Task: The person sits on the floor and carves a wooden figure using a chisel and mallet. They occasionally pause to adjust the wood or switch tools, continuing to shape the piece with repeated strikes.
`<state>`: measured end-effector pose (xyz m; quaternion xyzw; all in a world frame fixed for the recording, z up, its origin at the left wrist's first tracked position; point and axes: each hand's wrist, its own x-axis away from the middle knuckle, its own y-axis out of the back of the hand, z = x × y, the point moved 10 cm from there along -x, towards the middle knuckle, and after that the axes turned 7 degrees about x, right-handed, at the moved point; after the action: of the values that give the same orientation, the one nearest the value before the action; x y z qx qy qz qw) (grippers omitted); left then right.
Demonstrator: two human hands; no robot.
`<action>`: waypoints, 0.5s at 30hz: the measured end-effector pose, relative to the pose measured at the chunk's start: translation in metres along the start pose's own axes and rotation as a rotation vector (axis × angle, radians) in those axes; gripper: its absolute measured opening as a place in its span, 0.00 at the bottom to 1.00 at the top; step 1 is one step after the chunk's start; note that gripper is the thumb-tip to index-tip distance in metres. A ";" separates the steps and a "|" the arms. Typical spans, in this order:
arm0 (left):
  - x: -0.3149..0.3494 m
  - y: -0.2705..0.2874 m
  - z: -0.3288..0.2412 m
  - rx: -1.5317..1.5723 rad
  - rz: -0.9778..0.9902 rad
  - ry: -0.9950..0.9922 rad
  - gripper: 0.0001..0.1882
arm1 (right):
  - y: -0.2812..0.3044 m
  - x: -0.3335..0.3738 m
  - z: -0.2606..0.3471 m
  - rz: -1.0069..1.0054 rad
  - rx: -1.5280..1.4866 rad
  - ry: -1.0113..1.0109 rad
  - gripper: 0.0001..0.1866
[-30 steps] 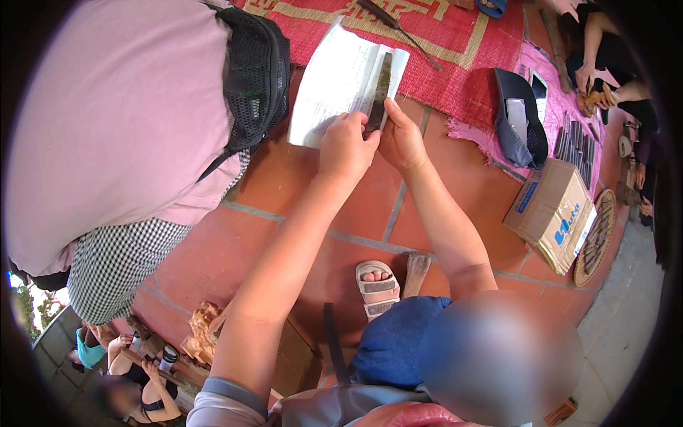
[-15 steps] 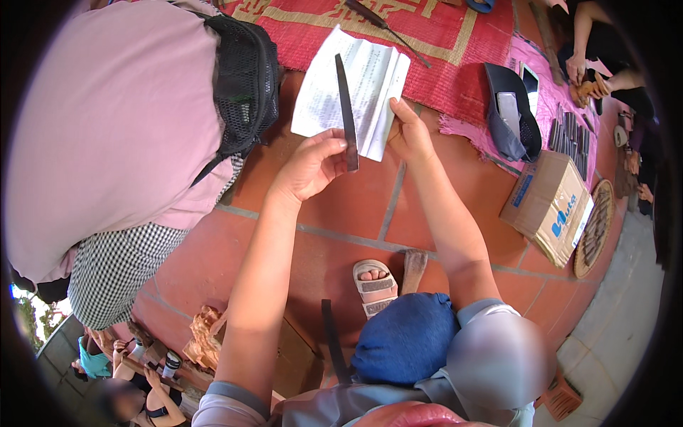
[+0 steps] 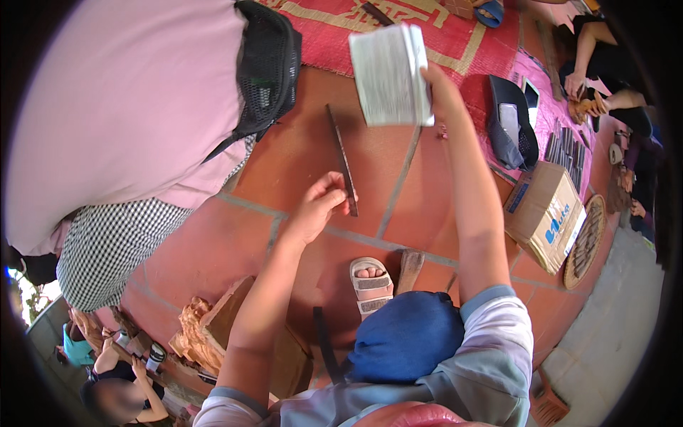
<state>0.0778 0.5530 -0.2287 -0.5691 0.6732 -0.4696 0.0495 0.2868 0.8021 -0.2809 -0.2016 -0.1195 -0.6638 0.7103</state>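
Observation:
My left hand (image 3: 316,208) pinches a thin dark flat strip (image 3: 342,152) near its lower end, and the strip points up and slightly left above the tiles. Whether it is a file or some other blade I cannot tell. Farther out and to the right, my right hand (image 3: 442,92) grips a folded white printed paper (image 3: 388,78) by its right edge. The paper stands over the near edge of the red mat, clear of the strip. Most of my right fingers are hidden behind the paper.
A red patterned mat (image 3: 327,43) covers the far floor. At right are a cap (image 3: 514,128), a bundle of dark strips (image 3: 565,151), a cardboard box (image 3: 546,217) and a round woven tray (image 3: 587,242). A person in pink (image 3: 128,107) is close on my left; others work around.
My right hand has carried the paper away, up and to the right. My left hand has drawn the dark strip lower and nearer me, so it no longer overlaps the paper.

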 end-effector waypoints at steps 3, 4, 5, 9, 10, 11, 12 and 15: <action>-0.007 -0.021 -0.010 0.324 0.200 -0.004 0.14 | -0.023 -0.060 0.031 0.001 0.021 -0.084 0.21; -0.011 -0.026 -0.013 0.399 0.241 0.006 0.14 | -0.035 -0.077 0.039 0.012 0.028 -0.064 0.21; -0.014 -0.030 -0.015 0.475 0.282 0.016 0.15 | -0.051 -0.093 0.045 0.023 0.036 -0.045 0.21; -0.024 -0.030 -0.023 0.754 0.336 0.042 0.23 | -0.129 -0.111 0.080 0.181 -0.210 0.151 0.22; -0.027 -0.026 -0.024 0.753 0.296 0.046 0.26 | -0.148 -0.108 0.094 0.275 -0.284 0.255 0.22; -0.028 -0.025 -0.027 0.750 0.315 0.042 0.25 | -0.152 -0.113 0.091 0.236 -0.271 0.258 0.23; -0.030 -0.024 -0.030 0.748 0.332 0.039 0.24 | -0.157 -0.118 0.087 0.196 -0.258 0.259 0.23; -0.035 -0.022 -0.041 0.765 0.363 0.037 0.24 | -0.163 -0.139 0.060 0.129 -0.137 0.225 0.23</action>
<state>0.0812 0.6065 -0.2071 -0.3735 0.5406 -0.6792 0.3270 0.1186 0.9474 -0.2672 -0.1810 0.0196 -0.6419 0.7449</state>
